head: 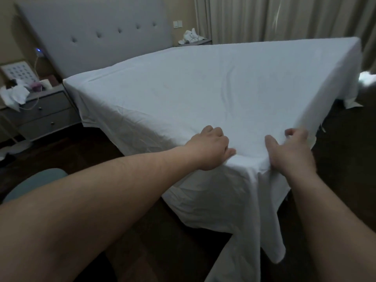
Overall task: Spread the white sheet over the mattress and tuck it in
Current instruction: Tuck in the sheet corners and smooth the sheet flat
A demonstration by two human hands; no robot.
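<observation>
Sheet: the white sheet (pixel 203 92) covers the whole top of the bed, smooth woven cloth with a few shallow creases and one long soft ridge near the middle; its edges hang loose down the near sides, and at the near corner the surplus falls in a long folded point toward the floor.
Mattress: hidden under the sheet, only its broad flat shape and squared corners showing through the cloth.
Headboard: the headboard (pixel 97 31) is a tall grey padded panel with a row of button tufts, standing behind the far end of the bed.
Curtains: pale curtains (pixel 284 17) hang in vertical pleats along the far wall.
Floor: dark floor (pixel 71 151), with a matt look in the dim light.
Nightstand: a grey nightstand (pixel 44 112) with two drawers and small round knobs stands just beside the bed's left side; crumpled white cloth or paper lies on top of it.
Left hand: the left hand (pixel 209 149) rests knuckles-up on the near corner of the bed, fingers curled into the sheet and thumb pressed on the cloth, gripping it.
Right hand: the right hand (pixel 291 151) sits at the same corner just beside the left, thumb laid on the sheet and fingers bent round the cloth at the bed's edge, holding a bunched fold.
</observation>
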